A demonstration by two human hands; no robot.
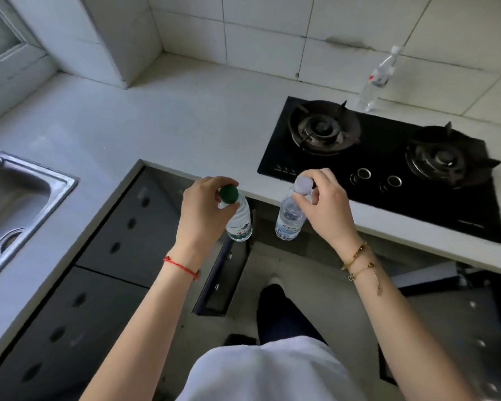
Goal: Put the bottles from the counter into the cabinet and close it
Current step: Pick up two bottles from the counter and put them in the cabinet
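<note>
My left hand [201, 211] grips a clear water bottle with a green cap [239, 221] by its neck. My right hand [323, 202] holds a second clear bottle with a white cap [290, 219] the same way. Both bottles hang upright in the air in front of the counter's edge, above the open cabinet [278, 215] below the stove. A dark cabinet door [220, 282] stands swung open towards me at the left of the opening; another [457, 322] is open at the right. A third clear bottle [378, 78] stands on the counter behind the stove, against the tiled wall.
A black two-burner gas stove [388, 163] is set into the white counter [162, 125] on the right. A steel sink [14, 209] lies at the left. Dark closed cabinet doors [104, 256] run along under the left counter. My leg and shoe show on the floor below.
</note>
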